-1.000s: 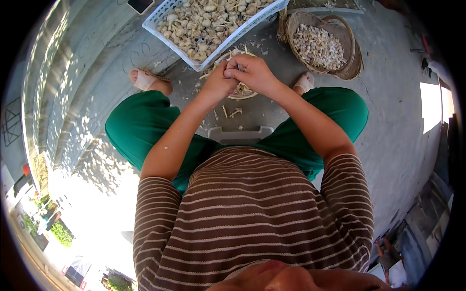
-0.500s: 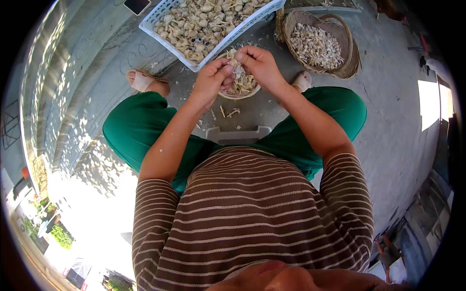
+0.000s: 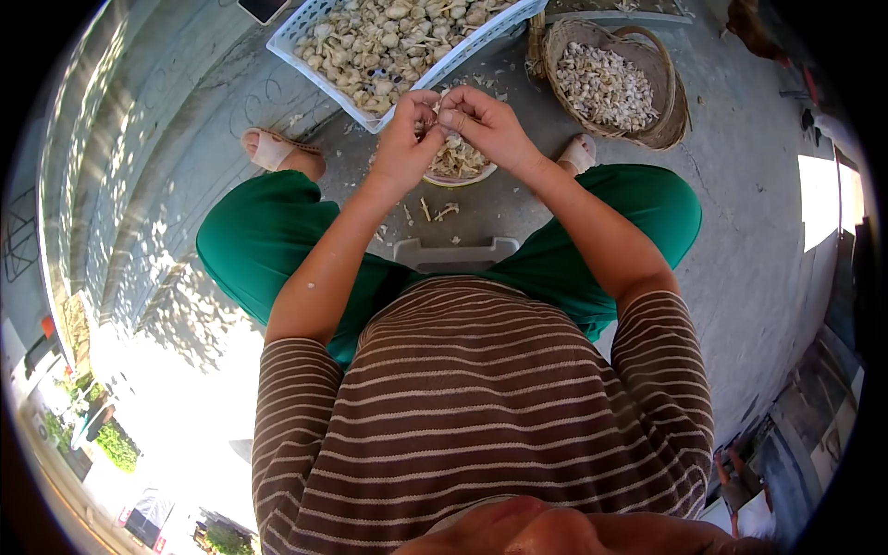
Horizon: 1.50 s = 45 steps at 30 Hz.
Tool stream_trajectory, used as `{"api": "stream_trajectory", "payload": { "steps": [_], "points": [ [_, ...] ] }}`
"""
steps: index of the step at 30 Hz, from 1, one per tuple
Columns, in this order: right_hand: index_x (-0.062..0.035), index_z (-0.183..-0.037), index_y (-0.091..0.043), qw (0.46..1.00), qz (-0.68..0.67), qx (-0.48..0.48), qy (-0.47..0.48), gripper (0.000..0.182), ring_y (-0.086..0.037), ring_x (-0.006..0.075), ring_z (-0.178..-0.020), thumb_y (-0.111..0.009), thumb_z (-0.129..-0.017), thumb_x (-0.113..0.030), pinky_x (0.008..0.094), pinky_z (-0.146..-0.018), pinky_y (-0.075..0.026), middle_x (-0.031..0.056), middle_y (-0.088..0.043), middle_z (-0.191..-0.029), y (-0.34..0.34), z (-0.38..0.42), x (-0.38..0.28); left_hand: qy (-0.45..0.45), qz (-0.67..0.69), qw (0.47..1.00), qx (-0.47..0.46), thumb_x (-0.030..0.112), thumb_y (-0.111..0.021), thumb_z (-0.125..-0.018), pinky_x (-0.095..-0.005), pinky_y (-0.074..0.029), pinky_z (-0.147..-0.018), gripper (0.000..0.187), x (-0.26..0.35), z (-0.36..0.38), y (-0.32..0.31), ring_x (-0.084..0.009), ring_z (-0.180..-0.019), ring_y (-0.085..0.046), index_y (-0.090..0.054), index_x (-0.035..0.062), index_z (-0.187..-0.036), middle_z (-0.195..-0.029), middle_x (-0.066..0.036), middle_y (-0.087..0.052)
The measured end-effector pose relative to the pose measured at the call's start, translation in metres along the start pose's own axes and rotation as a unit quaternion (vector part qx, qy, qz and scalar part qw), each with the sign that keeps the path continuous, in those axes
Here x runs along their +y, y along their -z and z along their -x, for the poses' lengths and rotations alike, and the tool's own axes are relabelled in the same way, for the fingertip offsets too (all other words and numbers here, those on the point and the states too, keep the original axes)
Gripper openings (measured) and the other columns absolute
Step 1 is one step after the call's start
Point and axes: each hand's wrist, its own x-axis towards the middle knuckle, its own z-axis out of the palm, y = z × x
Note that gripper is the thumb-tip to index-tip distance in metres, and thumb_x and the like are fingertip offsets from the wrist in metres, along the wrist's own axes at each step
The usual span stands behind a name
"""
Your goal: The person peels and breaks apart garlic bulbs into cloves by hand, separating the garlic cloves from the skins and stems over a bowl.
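Observation:
My left hand (image 3: 405,146) and my right hand (image 3: 488,128) meet above a round bowl (image 3: 455,182) heaped with garlic skins and stalks (image 3: 460,159). Both sets of fingers are closed, thumbs and fingertips almost touching, around a small pale piece of garlic (image 3: 437,107). Most of that piece is hidden by my fingers. Just beyond my hands, a light blue plastic crate (image 3: 372,125) is full of whole garlic bulbs (image 3: 393,37). To the right, a wicker basket (image 3: 673,116) holds many separated garlic cloves (image 3: 603,85).
Dry garlic stalks (image 3: 435,211) and bits of skin litter the concrete floor (image 3: 740,250). A grey plastic edge (image 3: 455,254) shows between my knees. A phone (image 3: 264,7) lies left of the crate. Sandalled feet (image 3: 277,153) flank the bowl.
My hands have drawn closer together, with the left one turned more upright. The loose skin that showed between them is now mostly covered by my fingers.

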Motion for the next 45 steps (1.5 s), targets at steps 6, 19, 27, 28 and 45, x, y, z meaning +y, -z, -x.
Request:
{"api": "stream_trajectory", "payload": {
  "steps": [6,19,27,28,45],
  "points": [
    [-0.0064,-0.090,-0.050,0.980,-0.147,-0.003,-0.131,0.015,-0.039,0.0035,-0.055,-0.052,-0.093,-0.021,0.0183,-0.045,-0.030,-0.0026,-0.047,-0.070,-0.013,0.008,-0.004,-0.095,-0.112,0.988,0.055,0.005,-0.048,-0.088,-0.0340,-0.047,-0.065,0.024,0.008,0.004,-0.006,-0.0298,-0.078,-0.062,-0.043,0.0039,-0.112,-0.086,-0.016,-0.060],
    [-0.0082,-0.089,-0.049,0.969,-0.230,0.037,-0.087,0.011,-0.036,0.0036,-0.053,-0.051,-0.093,-0.018,0.0190,-0.045,-0.028,-0.0036,-0.043,-0.066,-0.026,0.016,-0.001,-0.099,-0.064,0.986,0.116,0.002,-0.043,-0.089,-0.0290,-0.046,-0.063,0.012,0.012,0.004,-0.013,-0.0189,-0.070,-0.060,-0.049,0.0034,-0.100,-0.080,-0.012,-0.060],
    [-0.0071,-0.090,-0.048,0.976,-0.203,0.052,-0.059,0.011,-0.037,0.0033,-0.053,-0.050,-0.094,-0.017,0.0186,-0.045,-0.029,-0.0032,-0.044,-0.067,-0.028,0.017,0.000,-0.064,-0.029,0.991,0.110,0.004,-0.044,-0.090,-0.0281,-0.046,-0.064,0.010,0.012,0.004,-0.012,-0.0185,-0.071,-0.059,-0.048,0.0034,-0.099,-0.080,-0.011,-0.060],
    [-0.0058,-0.091,-0.047,0.974,-0.215,0.048,-0.060,0.011,-0.038,0.0033,-0.053,-0.049,-0.094,-0.016,0.0183,-0.044,-0.030,-0.0024,-0.045,-0.068,-0.027,0.018,-0.001,-0.044,-0.019,0.993,0.110,0.004,-0.044,-0.090,-0.0284,-0.046,-0.063,0.010,0.011,0.005,-0.013,-0.0186,-0.071,-0.059,-0.048,0.0035,-0.099,-0.080,-0.011,-0.060],
    [-0.0078,-0.109,-0.051,0.971,-0.220,0.030,-0.093,0.017,-0.043,0.0042,-0.064,-0.049,-0.094,-0.015,0.0174,-0.051,-0.034,-0.0024,-0.049,-0.078,-0.019,0.015,-0.009,0.087,0.288,0.951,0.076,0.016,-0.047,-0.094,-0.0191,-0.030,-0.044,0.008,-0.001,0.001,-0.001,-0.0041,-0.052,-0.036,-0.051,0.0080,-0.093,-0.069,0.002,-0.044]
  ]
}}
